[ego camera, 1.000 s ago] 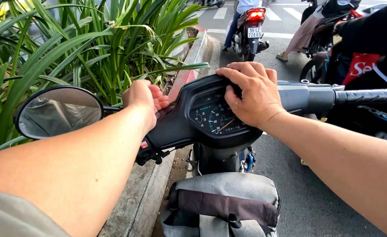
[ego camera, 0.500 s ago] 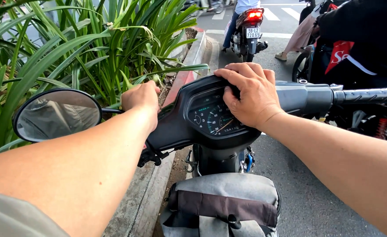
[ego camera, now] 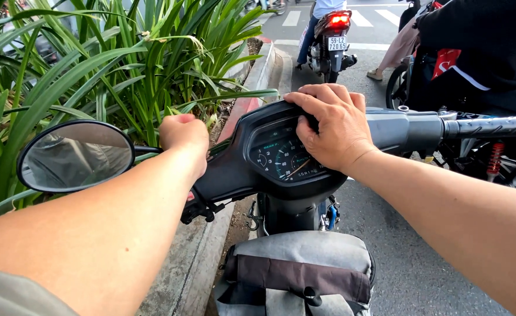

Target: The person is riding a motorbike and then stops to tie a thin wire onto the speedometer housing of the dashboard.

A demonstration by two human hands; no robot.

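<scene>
Handlebar running left to right across mid-frame, long axis near level, dial cluster at centre. Right hand laid flat over the cluster's upper right edge, fingers curled over its rim, well short of the right grip stretching away to the right edge. Left hand left of centre, fist closed round the left grip, itself hidden. Round mirror just left of that fist. Grey bag at bottom centre, zipped shut, contents unseen.

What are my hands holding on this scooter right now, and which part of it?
The left hand is closed around the left handlebar grip. The right hand rests over the top of the instrument cluster, not on the right grip.
</scene>
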